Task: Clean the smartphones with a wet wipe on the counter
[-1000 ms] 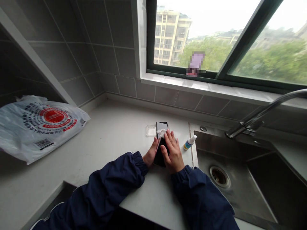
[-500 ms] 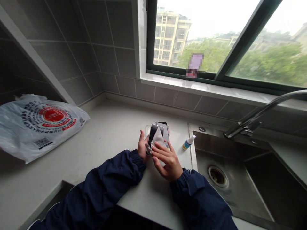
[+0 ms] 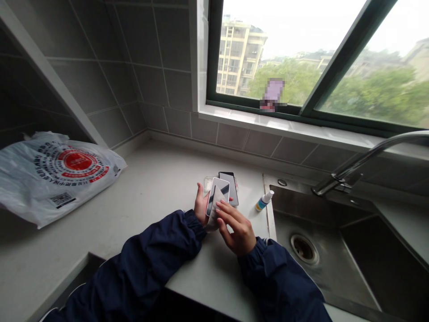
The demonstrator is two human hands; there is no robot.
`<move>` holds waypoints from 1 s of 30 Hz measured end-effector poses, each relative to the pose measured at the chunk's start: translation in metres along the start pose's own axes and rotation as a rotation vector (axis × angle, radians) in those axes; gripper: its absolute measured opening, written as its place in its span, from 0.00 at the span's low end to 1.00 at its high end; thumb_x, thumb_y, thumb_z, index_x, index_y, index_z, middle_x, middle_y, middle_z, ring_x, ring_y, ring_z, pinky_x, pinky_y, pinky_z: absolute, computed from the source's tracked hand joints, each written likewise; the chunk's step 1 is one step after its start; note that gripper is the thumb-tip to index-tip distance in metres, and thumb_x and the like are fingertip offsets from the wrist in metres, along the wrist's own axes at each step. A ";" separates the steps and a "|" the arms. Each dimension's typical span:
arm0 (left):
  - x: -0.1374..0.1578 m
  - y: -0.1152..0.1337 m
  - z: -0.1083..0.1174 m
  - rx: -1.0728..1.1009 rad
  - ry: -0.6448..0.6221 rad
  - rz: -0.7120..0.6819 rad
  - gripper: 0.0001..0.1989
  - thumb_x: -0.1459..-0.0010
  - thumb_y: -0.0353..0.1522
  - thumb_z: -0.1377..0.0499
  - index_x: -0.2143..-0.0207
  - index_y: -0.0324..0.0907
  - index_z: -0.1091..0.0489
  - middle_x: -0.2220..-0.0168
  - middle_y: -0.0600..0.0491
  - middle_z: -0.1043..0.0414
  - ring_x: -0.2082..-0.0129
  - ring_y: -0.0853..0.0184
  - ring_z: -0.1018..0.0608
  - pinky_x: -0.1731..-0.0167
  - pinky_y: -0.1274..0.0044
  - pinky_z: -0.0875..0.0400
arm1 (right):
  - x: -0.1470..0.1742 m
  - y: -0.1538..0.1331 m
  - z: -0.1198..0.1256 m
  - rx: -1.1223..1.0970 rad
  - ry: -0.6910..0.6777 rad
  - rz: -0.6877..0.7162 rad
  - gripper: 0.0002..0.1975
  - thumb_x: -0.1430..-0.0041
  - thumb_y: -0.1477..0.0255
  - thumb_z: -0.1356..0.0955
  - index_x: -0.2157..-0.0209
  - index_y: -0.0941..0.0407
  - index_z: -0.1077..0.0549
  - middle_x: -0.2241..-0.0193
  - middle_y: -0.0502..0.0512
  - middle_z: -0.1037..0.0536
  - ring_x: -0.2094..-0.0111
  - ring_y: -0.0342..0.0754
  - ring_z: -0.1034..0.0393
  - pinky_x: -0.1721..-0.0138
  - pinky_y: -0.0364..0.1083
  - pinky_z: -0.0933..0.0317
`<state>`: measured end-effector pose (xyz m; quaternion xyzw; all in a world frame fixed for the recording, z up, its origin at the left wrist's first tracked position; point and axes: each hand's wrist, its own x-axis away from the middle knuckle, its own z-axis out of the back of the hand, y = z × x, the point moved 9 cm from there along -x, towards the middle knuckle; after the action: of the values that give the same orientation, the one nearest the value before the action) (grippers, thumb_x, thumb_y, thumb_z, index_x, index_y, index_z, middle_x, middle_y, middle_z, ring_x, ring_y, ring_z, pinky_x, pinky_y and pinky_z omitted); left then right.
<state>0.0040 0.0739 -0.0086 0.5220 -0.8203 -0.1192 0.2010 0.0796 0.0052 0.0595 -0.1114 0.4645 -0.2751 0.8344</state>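
A smartphone (image 3: 224, 184) with a pale frame and a dark, reflective screen rests in my left hand (image 3: 200, 203), whose thumb stands up along the left side. My right hand (image 3: 237, 227) has a grey cloth (image 3: 217, 203) under its fingers, against the phone's screen. The cloth covers the lower right part of the screen. Just behind, a second, dark-edged phone (image 3: 232, 182) lies on the counter beside a clear case (image 3: 208, 183), both partly hidden. To the right of my right hand stands a small spray bottle (image 3: 264, 201) with a white top.
A stainless steel sink (image 3: 321, 223) with a chrome faucet (image 3: 348, 167) lies at the right. On the left of the pale counter (image 3: 161, 179) sits a white plastic bag (image 3: 63, 179) with red and black print. A window (image 3: 284, 80) is above the counter.
The cloth has shifted slightly down and to the right across the phone, leaving more of its screen bare. My right hand's fingers have drawn in a little. The bottle stays in place.
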 end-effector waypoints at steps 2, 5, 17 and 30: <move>0.000 0.000 0.001 0.001 0.029 0.005 0.50 0.43 0.62 0.65 0.41 0.30 0.37 0.57 0.33 0.24 0.59 0.50 0.20 0.53 0.59 0.29 | 0.001 0.000 -0.010 0.068 -0.083 0.030 0.20 0.38 0.78 0.34 0.44 0.55 0.29 0.43 0.59 0.27 0.38 0.54 0.37 0.39 0.58 0.39; -0.001 -0.002 0.000 -0.005 0.007 0.013 0.49 0.43 0.62 0.65 0.40 0.31 0.38 0.56 0.34 0.24 0.56 0.49 0.21 0.49 0.59 0.31 | 0.002 0.002 -0.018 0.148 -0.163 0.050 0.22 0.36 0.76 0.35 0.41 0.57 0.33 0.41 0.60 0.30 0.36 0.55 0.41 0.35 0.62 0.47; 0.000 -0.024 -0.006 -0.064 -0.187 0.008 0.42 0.40 0.58 0.55 0.37 0.36 0.39 0.44 0.39 0.29 0.38 0.53 0.33 0.36 0.63 0.46 | 0.005 0.016 -0.022 0.346 -0.300 -0.038 0.30 0.30 0.65 0.42 0.31 0.57 0.53 0.31 0.62 0.50 0.30 0.57 0.60 0.33 0.65 0.65; 0.009 -0.018 -0.028 -0.435 -0.353 -0.213 0.37 0.39 0.55 0.51 0.36 0.42 0.40 0.32 0.51 0.48 0.30 0.58 0.52 0.31 0.69 0.62 | 0.003 0.032 -0.006 0.373 -0.154 -0.227 0.32 0.29 0.63 0.45 0.30 0.55 0.62 0.29 0.61 0.59 0.29 0.59 0.68 0.35 0.68 0.65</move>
<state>0.0276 0.0580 0.0106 0.5210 -0.7384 -0.4013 0.1489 0.0875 0.0303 0.0400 -0.0274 0.3248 -0.4390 0.8373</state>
